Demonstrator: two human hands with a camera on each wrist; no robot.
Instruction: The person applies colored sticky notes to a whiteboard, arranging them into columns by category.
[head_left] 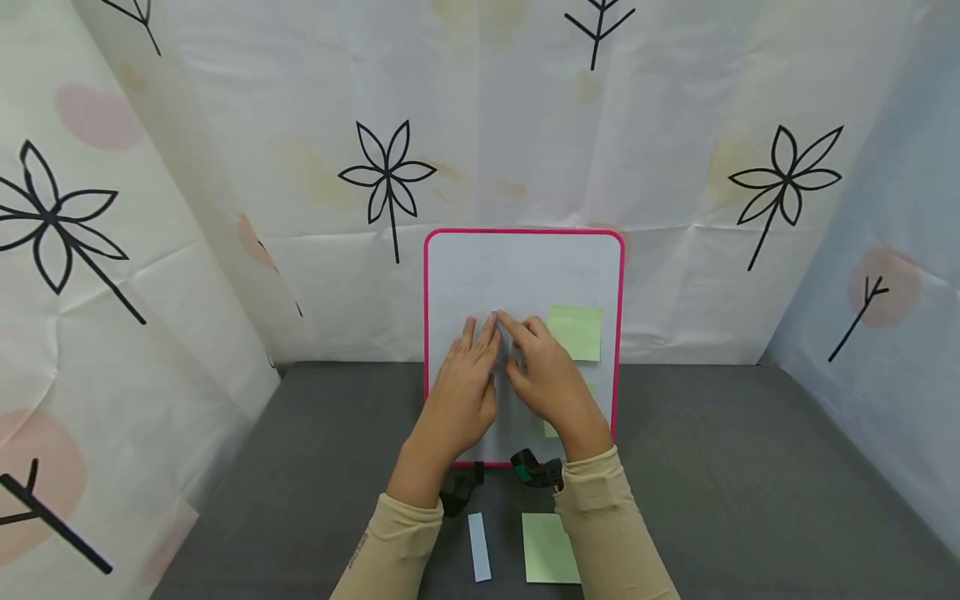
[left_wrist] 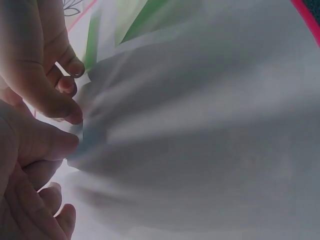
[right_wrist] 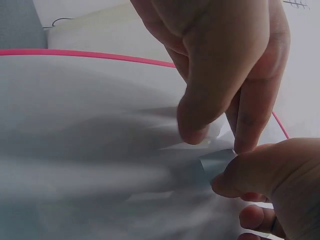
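Paper strip (right_wrist: 216, 161), bluish, on whiteboard (head_left: 517, 267), left of upper green sticky note (head_left: 575, 333); left hand (head_left: 461, 392) (fingers straight) and right hand (head_left: 551, 375) (index extended) equally near; long axis unclear.

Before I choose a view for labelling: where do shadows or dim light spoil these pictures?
Head view: fairly even light, the whiteboard clear-edged; left wrist view: dim, with soft dark bands streaking the whiteboard; right wrist view: also dim and banded, though edges of the bluish piece stand out.
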